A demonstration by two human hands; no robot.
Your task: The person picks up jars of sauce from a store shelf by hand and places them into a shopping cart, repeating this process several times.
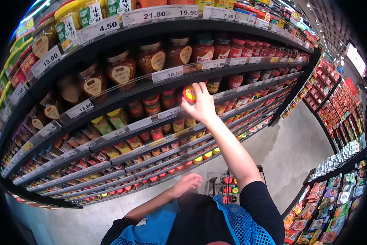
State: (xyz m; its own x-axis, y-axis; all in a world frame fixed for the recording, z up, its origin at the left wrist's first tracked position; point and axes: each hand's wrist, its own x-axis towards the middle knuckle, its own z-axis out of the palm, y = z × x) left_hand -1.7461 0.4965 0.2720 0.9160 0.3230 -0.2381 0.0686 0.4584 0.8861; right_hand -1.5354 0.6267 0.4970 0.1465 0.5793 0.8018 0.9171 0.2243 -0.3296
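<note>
My right hand [200,103] reaches up to the second shelf level, its fingers wrapped round a jar [189,94] with a red and yellow lid. The lid faces me, and the rest of the jar is mostly hidden by the hand and the shelf edge. Close by on that level stand red-lidded jars [152,104] to the left and a dark jar [213,85] to the right. My left hand [186,184] hangs low in front of my body with its fingers apart, holding nothing.
Long shelves of jars run along the left, with price tags [167,74] on their edges. Large brown jars [152,56] stand above my right hand. A wire cart [225,179] holding several jars is below my right arm. Packets fill a rack [326,200] at the right.
</note>
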